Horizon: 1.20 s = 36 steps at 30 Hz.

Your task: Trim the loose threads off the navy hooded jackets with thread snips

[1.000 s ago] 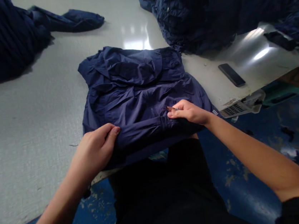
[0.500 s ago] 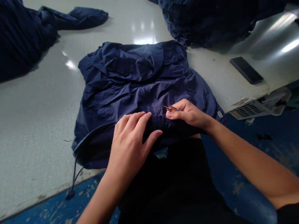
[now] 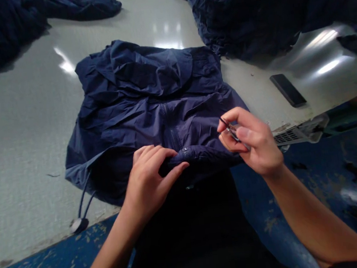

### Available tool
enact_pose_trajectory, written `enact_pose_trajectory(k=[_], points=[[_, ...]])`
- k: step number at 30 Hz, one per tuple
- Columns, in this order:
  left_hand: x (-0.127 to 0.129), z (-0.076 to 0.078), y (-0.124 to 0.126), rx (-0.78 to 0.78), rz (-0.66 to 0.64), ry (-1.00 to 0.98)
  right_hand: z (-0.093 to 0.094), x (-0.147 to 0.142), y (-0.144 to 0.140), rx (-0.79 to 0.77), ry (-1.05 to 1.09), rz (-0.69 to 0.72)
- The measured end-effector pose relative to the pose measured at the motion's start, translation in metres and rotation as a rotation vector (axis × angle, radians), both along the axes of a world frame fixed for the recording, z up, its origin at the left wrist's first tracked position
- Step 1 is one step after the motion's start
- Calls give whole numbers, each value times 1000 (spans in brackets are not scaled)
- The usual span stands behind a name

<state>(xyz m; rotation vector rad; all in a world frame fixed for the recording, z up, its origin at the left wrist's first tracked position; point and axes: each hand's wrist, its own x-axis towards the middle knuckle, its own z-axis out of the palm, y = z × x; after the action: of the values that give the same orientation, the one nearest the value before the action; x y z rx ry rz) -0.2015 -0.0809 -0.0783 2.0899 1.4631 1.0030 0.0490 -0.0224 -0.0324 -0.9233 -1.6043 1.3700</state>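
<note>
A navy jacket lies on the table in front of me, its zip running down the middle to the near hem. My left hand is closed on the gathered hem at the zip's end, thumb below and fingers on top. Small metal thread snips sit in the curled fingers of my right hand, which is raised over the jacket's right side. From the jacket's left corner a drawcord with a cord stopper hangs at the table edge.
A dark phone lies on the pale table at right. Dark garment piles stand at the back left and back right. A white plastic basket is under the table's right edge, above the blue floor.
My right hand has lifted off the hem and moved right, with the snips turned in its fingers. The left hand has folded the hem up, and the zip shows more clearly.
</note>
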Motion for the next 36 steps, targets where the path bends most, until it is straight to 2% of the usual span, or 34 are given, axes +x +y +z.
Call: enact_pose_trajectory(k=[3,5,7,9,12,15,22,36], points=[[-1,0,0,-33,-13,-67,5,-10,-18,153,-277,97],[-2,1,1,-51,-22,-109,-2,-18,-23,289,-406,165],[-3,1,1,-65,-29,-136,-14,-24,-22,406,-461,170],[-3,1,1,-84,-39,-150,-23,-26,-21,458,-507,157],[-5,2,1,-110,-53,-160,-28,-24,-20,469,-551,130],[-5,3,1,-122,-51,-161,-25,-21,-21,452,-560,129],[-4,4,1,-131,-54,-189,-15,-21,-15,427,-564,210],[-4,5,1,-115,-70,-199,-11,-20,-8,446,-588,256]])
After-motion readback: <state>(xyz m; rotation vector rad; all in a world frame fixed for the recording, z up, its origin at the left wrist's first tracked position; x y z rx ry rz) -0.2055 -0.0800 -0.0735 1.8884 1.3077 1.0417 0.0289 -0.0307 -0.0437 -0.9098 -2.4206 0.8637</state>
